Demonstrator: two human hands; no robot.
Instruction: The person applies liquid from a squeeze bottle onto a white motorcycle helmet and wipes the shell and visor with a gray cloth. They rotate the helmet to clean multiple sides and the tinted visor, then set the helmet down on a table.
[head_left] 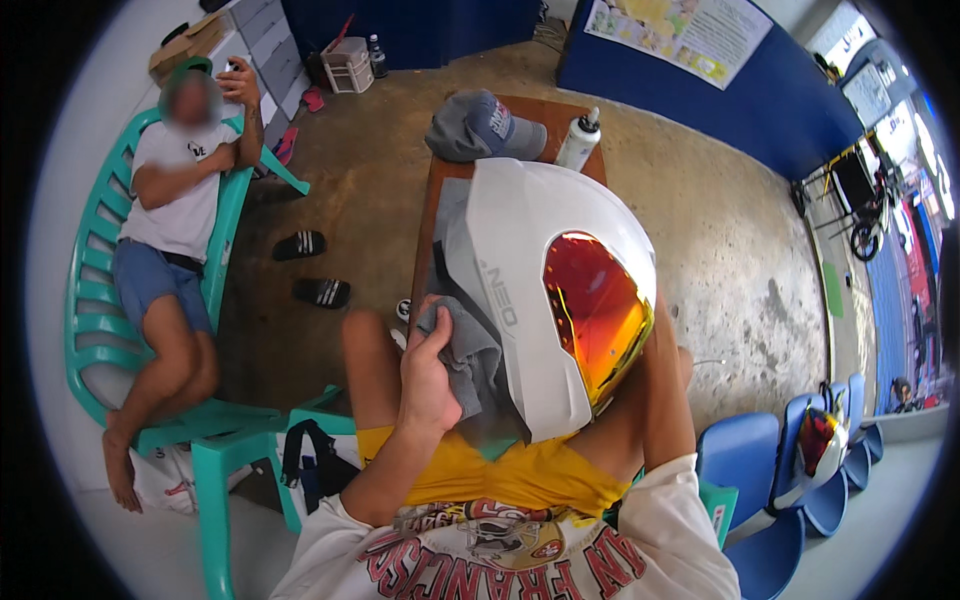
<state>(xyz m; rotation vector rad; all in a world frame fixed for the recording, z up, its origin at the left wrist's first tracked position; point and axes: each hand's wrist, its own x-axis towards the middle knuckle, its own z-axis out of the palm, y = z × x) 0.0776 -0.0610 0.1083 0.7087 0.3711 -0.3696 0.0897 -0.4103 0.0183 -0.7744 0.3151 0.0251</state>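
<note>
A large white motorcycle helmet (510, 230) with a shiny red-orange visor (597, 310) is in front of me, tilted, its visor turned to the right. My left hand (432, 385) is closed on a grey cloth (472, 350), thumb on top, right beside the helmet's lower left edge. The cloth hangs against the shell. On the other side, my right forearm runs up behind the visor, and the helmet hides that hand and its fingers. Behind the helmet, a grey cap (485, 128) and a white bottle with a black nozzle (578, 140) stand on a small brown wooden table (428, 215).
To the left, a person (180, 190) reclines on a green plastic bench (95, 260), one hand raised with a device. Black slides (322, 292) lie on the floor. Blue chairs (740, 460) stand at right, with another white helmet (822, 440) on them. A blue partition (640, 75) stands behind.
</note>
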